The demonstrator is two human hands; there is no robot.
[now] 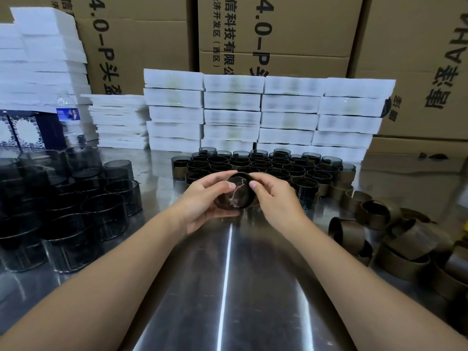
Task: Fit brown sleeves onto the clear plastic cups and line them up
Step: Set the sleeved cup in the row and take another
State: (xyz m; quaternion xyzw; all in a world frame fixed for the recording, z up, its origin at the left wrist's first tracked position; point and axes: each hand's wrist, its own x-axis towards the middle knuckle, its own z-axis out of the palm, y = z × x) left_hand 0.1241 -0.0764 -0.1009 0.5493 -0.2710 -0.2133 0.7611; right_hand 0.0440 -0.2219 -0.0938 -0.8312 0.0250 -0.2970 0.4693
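Note:
Both hands hold one smoky clear cup (239, 192) above the middle of the steel table, its flat bottom turned towards me. A brown sleeve (249, 176) wraps its far rim. My left hand (206, 198) cradles the cup from the left and below, thumb on its base. My right hand (276, 198) grips it from the right, thumb on the base too. Just behind the hands stands a block of sleeved cups (266, 165) in rows. Bare cups (76, 198) crowd the left side. Loose brown sleeves (395, 236) lie heaped at the right.
The steel table (228, 287) stretches towards me between my forearms. Stacks of white foam trays (263, 112) line the back, with cardboard boxes (291, 34) behind. A water bottle (67, 117) and a dark patterned box (22, 130) stand at the far left.

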